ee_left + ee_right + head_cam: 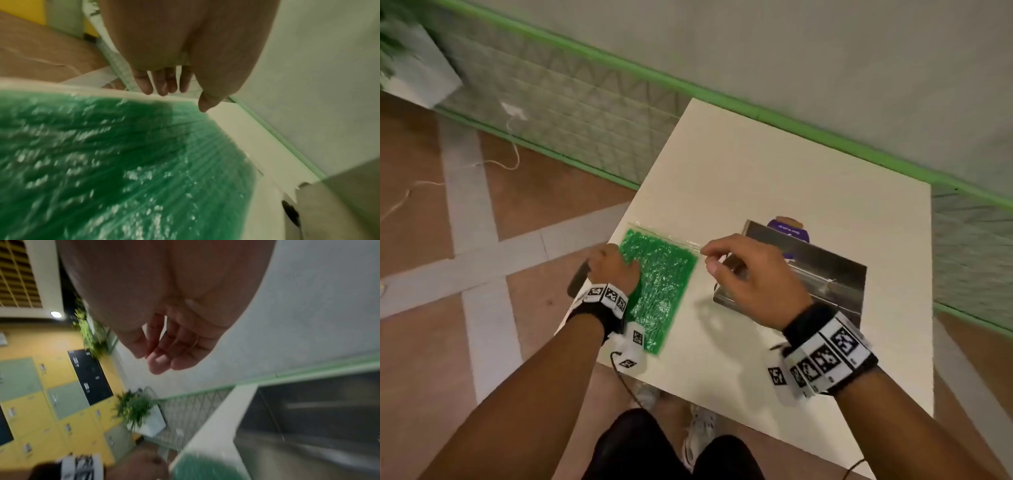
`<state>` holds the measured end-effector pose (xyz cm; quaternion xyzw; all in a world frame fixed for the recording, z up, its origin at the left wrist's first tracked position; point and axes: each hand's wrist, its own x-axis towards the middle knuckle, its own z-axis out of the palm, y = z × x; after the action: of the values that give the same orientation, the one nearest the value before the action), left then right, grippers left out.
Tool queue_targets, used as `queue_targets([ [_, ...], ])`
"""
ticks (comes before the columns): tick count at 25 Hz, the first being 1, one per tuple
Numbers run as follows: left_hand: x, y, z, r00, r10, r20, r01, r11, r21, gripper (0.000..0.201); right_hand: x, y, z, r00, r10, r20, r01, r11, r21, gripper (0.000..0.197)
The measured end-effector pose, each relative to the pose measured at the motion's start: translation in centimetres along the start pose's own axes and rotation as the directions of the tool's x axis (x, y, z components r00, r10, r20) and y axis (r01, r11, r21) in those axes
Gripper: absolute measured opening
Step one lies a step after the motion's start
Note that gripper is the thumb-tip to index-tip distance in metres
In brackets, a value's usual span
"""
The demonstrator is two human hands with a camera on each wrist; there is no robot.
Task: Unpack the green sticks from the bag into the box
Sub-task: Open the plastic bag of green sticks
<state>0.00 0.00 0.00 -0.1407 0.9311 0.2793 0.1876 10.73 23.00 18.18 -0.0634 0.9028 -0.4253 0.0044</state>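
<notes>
A clear zip bag point(661, 284) packed with green sticks lies flat on the white table point(756, 171), near its left edge. My left hand point(613, 263) rests on the bag's left side; in the left wrist view its fingers point(164, 84) are straight and reach the bag's point(123, 162) clear rim. My right hand point(739, 270) hovers at the bag's top right corner with fingers curled and thumb against them. In the right wrist view, nothing shows between the fingertips point(158, 363). The dark open box point(822, 274) stands just right of the bag, partly behind my right hand.
A purple-labelled item point(789, 229) sits behind the box. The table's left edge runs right beside the bag. A green-railed mesh fence point(585, 113) lines the far side. On the floor to the left are a white cable point(513, 154) and a white planter point(414, 68).
</notes>
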Motion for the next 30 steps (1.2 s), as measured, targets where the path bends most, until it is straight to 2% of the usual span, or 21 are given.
queue_targets([
  [2, 0.2, -0.7, 0.2, 0.988, -0.153, -0.032, 0.156, 0.981, 0.116, 0.066, 0.5, 1.2, 3.3, 0.989, 0.107, 0.101, -0.105, 0.994, -0.016, 0.019],
  [4, 0.4, -1.6, 0.7, 0.983, -0.175, -0.055, 0.180, 0.980, 0.082, 0.061, 0.6, 2.3, 5.8, 0.966, 0.176, 0.189, -0.169, 0.984, -0.055, 0.021],
  [5, 0.3, -1.9, 0.8, 0.987, -0.155, -0.044, 0.155, 0.988, 0.006, 0.054, 0.8, 2.9, 6.6, 0.962, 0.185, 0.201, -0.177, 0.983, -0.057, 0.021],
  [7, -0.5, -2.2, 0.3, 0.990, -0.136, -0.031, 0.123, 0.955, -0.269, 0.037, 1.5, 3.2, 7.1, 0.963, 0.201, 0.178, -0.194, 0.979, -0.055, 0.022],
  [9, -1.7, -2.0, -0.9, 0.987, -0.122, -0.100, 0.068, 0.900, -0.430, 0.030, 2.5, 2.9, 7.3, 0.972, 0.199, 0.122, -0.193, 0.979, -0.063, 0.026],
  [10, -2.5, -1.7, -1.6, 0.985, -0.098, -0.143, 0.024, 0.892, -0.451, 0.029, 3.2, 2.8, 7.2, 0.976, 0.202, 0.079, -0.197, 0.978, -0.067, 0.029],
  [13, -4.7, 0.0, -3.2, 0.977, 0.071, -0.204, -0.175, 0.811, -0.558, 0.019, 4.9, 2.5, 6.4, 0.978, 0.209, -0.013, -0.209, 0.969, -0.129, 0.039],
  [15, -5.5, 1.4, -3.9, 0.950, 0.193, -0.246, -0.306, 0.741, -0.598, 0.019, 5.7, 2.4, 5.3, 0.972, 0.233, -0.009, -0.230, 0.955, -0.189, 0.041],
  [17, -5.7, 2.9, -4.2, 0.911, 0.307, -0.276, -0.413, 0.684, -0.601, 0.019, 5.8, 2.4, 3.6, 0.973, 0.229, -0.027, -0.229, 0.952, -0.203, 0.035],
  [20, -6.6, 5.1, -3.8, 0.875, 0.432, -0.217, -0.468, 0.642, -0.608, 0.022, 4.2, 2.7, 0.5, 0.963, 0.259, -0.079, -0.266, 0.960, -0.093, 0.023],
  [22, -7.4, 6.7, -3.2, 0.862, 0.476, -0.175, -0.483, 0.669, -0.565, 0.033, 2.6, 3.1, -1.5, 0.937, 0.333, -0.108, -0.325, 0.942, 0.081, 0.011],
  [24, -8.1, 8.3, -2.6, 0.835, 0.504, -0.223, -0.549, 0.725, -0.417, 0.045, 1.1, 3.5, -3.0, 0.911, 0.398, -0.109, -0.373, 0.906, 0.199, 0.010],
  [26, -9.0, 10.1, -2.3, 0.750, 0.572, -0.333, -0.654, 0.716, -0.244, 0.045, -0.1, 3.6, -3.5, 0.908, 0.417, -0.044, -0.387, 0.874, 0.295, 0.009],
  [27, -9.7, 11.2, -2.3, 0.703, 0.621, -0.346, -0.700, 0.689, -0.185, 0.042, -0.7, 3.7, -3.6, 0.906, 0.422, -0.024, -0.386, 0.851, 0.357, 0.008],
  [29, -11.4, 12.9, -2.0, 0.664, 0.704, -0.252, -0.746, 0.646, -0.161, 0.043, -1.6, 3.8, -3.6, 0.904, 0.428, -0.016, -0.376, 0.809, 0.451, 0.009],
  [30, -12.2, 13.5, -1.8, 0.663, 0.724, -0.188, -0.748, 0.630, -0.209, 0.044, -1.9, 3.8, -3.7, 0.905, 0.425, -0.014, -0.368, 0.800, 0.473, 0.009],
])
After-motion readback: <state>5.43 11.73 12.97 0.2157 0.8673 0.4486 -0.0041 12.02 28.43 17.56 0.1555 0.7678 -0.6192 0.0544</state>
